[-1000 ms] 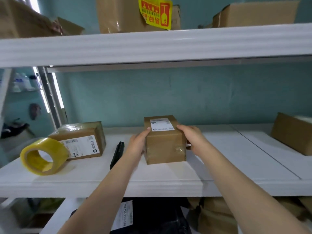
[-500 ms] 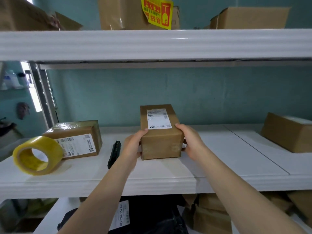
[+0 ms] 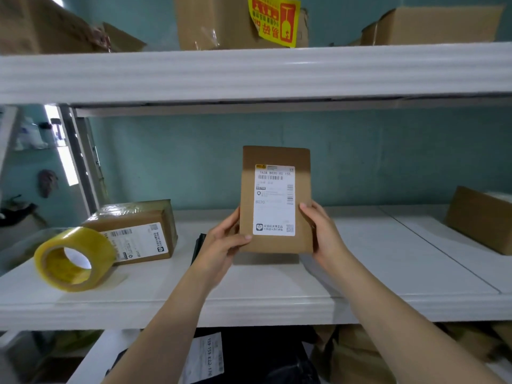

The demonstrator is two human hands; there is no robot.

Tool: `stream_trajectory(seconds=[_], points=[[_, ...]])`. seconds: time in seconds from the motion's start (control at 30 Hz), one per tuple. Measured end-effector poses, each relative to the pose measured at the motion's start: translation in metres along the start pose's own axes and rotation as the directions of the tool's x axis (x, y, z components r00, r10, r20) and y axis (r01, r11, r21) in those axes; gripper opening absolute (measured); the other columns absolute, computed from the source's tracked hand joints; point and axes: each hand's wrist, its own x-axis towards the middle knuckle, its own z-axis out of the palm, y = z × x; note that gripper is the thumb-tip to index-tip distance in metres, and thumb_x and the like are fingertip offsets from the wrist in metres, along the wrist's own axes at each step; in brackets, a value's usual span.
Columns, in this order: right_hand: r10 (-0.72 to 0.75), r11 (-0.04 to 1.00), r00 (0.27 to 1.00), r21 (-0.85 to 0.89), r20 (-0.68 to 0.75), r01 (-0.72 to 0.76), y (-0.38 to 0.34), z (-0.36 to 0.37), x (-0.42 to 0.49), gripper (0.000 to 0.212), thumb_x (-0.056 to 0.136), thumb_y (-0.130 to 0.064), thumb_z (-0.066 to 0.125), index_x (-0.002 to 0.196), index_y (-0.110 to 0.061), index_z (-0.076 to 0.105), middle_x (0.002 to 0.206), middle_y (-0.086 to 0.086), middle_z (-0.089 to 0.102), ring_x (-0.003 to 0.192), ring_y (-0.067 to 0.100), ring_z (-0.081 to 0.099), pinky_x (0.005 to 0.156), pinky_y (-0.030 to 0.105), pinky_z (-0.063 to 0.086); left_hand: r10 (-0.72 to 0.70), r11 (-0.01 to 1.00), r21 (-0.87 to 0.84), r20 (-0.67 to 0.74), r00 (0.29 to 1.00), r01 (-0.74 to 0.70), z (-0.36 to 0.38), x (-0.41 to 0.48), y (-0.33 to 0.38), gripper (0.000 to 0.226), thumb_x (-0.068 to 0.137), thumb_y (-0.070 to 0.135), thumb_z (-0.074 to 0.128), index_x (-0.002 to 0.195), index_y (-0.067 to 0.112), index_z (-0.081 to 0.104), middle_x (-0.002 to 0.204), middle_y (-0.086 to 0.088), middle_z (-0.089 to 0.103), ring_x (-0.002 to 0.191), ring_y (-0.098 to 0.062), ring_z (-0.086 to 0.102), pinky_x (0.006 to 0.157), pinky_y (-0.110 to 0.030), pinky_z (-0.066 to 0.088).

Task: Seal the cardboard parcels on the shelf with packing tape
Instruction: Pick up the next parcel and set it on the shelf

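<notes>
Tape roll and taped parcel lie left of held parcel.

We log a teal wall across the back. Top centre: a yellow sticker with red print. Bottom centre: a black bag bearing a white label. Far left: pale bottles, blurred, and below them a dark hanging item we cannot identify. Mid-frame: a slim black object, mostly hidden.

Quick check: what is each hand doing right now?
Left hand: grips the labelled parcel by its left edge.
Right hand: grips the same parcel's right edge.
</notes>
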Motion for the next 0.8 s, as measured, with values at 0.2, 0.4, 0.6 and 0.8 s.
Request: stream_trajectory(seconds=[0.2, 0.4, 0.6, 0.8], points=[[0.008, 0.999, 1.000, 0.037, -0.003, -0.008, 0.010, 0.006, -0.001, 0.044, 0.083, -0.024, 0.068, 0.125, -0.020, 0.056, 0.112, 0.005, 0.070, 0.107, 0.026, 0.065, 0.097, 0.051, 0.048, 0.000, 0.999, -0.050, -0.102, 0.995, -0.005, -0.006, -0.003, -0.009, 0.071, 0.062, -0.008, 0.064, 0.130, 0.011, 0.053, 0.123, -0.006, 0.065, 0.120, -0.026, 0.056, 0.096, -0.040, 0.048], [-0.007, 0.999, 1.000, 0.041, -0.008, 0.007, 0.011, 0.007, 0.000, 0.041, 0.084, -0.018, 0.066, 0.124, -0.020, 0.056, 0.103, 0.005, 0.073, 0.098, 0.025, 0.068, 0.091, 0.046, 0.053, 0.001, 0.999, -0.039, -0.188, 0.982, -0.009, -0.001, -0.003, -0.007, 0.052, 0.068, 0.006, 0.080, 0.115, 0.009, 0.056, 0.119, -0.009, 0.067, 0.104, -0.021, 0.067, 0.091, -0.039, 0.052], [0.012, 0.999, 1.000, -0.039, 0.017, -0.012, 0.012, 0.003, 0.001, 0.048, 0.071, -0.033, 0.073, 0.116, -0.032, 0.058, 0.106, 0.000, 0.072, 0.105, 0.026, 0.064, 0.090, 0.049, 0.052, 0.046, 0.999, 0.004, -0.235, 0.971, -0.046, -0.002, 0.000, -0.007, 0.043, 0.072, 0.020, 0.069, 0.113, 0.009, 0.062, 0.108, -0.006, 0.073, 0.099, -0.020, 0.069, 0.081, -0.031, 0.057], [-0.004, 1.000, 0.999, 0.025, -0.034, 0.004, 0.007, 0.002, 0.000, 0.031, 0.088, -0.043, 0.058, 0.116, -0.029, 0.061, 0.110, 0.000, 0.066, 0.085, 0.015, 0.058, 0.059, 0.024, 0.046, 0.067, 0.997, 0.040, -0.243, 0.968, -0.059, -0.006, 0.007, -0.008, 0.038, 0.085, 0.020, 0.062, 0.122, 0.014, 0.063, 0.118, -0.005, 0.069, 0.113, -0.023, 0.063, 0.101, -0.041, 0.046]])
